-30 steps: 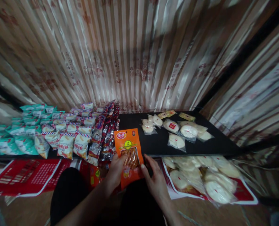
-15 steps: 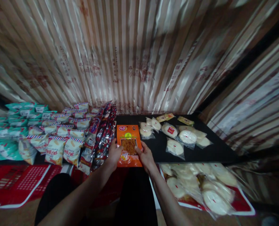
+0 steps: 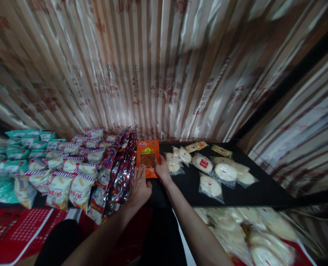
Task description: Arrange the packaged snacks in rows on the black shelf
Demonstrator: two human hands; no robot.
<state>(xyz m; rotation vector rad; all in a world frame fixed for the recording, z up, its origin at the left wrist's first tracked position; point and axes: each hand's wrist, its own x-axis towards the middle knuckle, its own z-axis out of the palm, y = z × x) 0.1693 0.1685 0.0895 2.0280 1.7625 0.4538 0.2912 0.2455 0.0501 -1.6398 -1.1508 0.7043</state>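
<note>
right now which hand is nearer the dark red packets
Left. The left hand is close beside the dark red packets; the right hand is farther off, at the orange packet's right edge.

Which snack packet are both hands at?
The orange packet, between the dark red packets and the bagged white discs: left hand at its lower left, right hand at its right side; no neighbour is orange.

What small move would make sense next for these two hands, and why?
Probably ease the right hand off the orange packet: the packet appears to lie on the black shelf, just right of the dark red packets, and the left hand has its fingers at the packet's near left corner, so it could steady it.
</note>
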